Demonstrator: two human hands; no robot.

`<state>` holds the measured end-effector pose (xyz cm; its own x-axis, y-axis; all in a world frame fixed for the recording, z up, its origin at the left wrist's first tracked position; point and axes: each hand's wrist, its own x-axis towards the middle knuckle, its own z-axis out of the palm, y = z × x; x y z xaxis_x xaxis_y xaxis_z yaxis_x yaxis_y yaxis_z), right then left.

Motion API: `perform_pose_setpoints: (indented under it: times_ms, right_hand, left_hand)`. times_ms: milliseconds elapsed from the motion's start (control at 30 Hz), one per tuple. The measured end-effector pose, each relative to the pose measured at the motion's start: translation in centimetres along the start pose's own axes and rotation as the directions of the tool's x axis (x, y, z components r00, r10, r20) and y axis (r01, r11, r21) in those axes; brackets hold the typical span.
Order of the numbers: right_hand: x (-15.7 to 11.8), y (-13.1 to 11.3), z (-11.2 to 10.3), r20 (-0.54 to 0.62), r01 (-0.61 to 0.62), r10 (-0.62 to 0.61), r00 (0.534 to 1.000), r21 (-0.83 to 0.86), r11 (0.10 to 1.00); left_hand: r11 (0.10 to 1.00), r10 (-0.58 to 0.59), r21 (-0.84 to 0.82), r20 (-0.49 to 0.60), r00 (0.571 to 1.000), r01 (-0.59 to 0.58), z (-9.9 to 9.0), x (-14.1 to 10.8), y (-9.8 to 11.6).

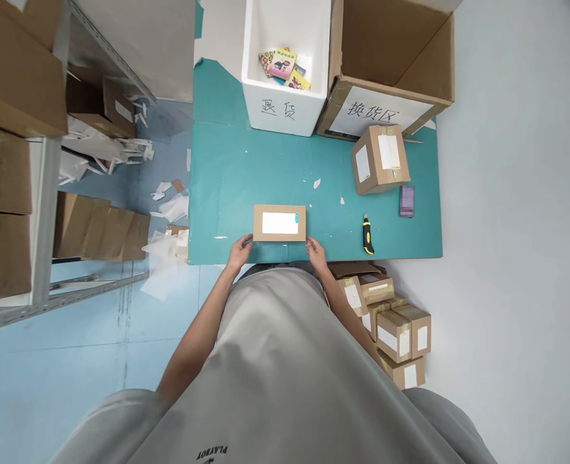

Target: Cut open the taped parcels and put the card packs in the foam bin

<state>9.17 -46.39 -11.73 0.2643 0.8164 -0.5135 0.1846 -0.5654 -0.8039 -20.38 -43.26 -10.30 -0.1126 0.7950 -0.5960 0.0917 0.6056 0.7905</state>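
Your left hand point(239, 251) and right hand point(316, 252) are apart, one at each near corner of the labelled cardboard box point(280, 223); the box sits between and slightly beyond them, by the near edge of the green tabletop point(265, 169); you cannot tell whether the fingers grip it.

Two bare forearms in play here: the left forearm point(195, 338) slants forward and inward, the right forearm point(347, 309) runs beside the torso point(285, 361), partly hidden by it. Left hand point(239, 254) and right hand point(317, 254) nearly level, spread apart, fingers point(247, 239) pointing forward and inward.
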Motion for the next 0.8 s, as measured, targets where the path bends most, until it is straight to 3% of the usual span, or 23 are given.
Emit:
perform_pose_setpoints:
  times_ms: [167, 367, 500, 667, 800]
  right_hand:
    - [-0.9, -1.1, 0.4, 0.025, 0.049, -0.048, 0.999, -0.020, 0.999]
    - [-0.8, -4.4, -0.5, -0.030, 0.297, -0.300, 0.954, -0.078, 0.952]
    - [-0.3, -5.3, -1.1, -0.060, 0.364, -0.369, 0.928, -0.079, 0.928]
    - [-0.3, -3.9, -1.7, 0.007, 0.290, -0.291, 0.957, -0.098, 0.952]
    - [0.0, -2.2, -2.2, -0.023, 0.212, -0.215, 0.976, -0.105, 0.972]
  left_hand:
    - [0.992, 0.089, 0.088, -0.015, 0.996, -0.087, 0.1, -0.6, 0.7]
    - [0.932, 0.322, 0.220, -0.138, 0.936, -0.288, -0.3, -1.4, 4.5]
    - [0.892, 0.373, 0.330, -0.150, 0.916, -0.310, -0.4, -1.7, 5.9]
    - [0.928, 0.295, 0.276, -0.127, 0.947, -0.252, -0.7, -0.7, 3.9]
    - [0.964, 0.206, 0.195, -0.108, 0.973, -0.183, -1.2, 0.1, 1.3]
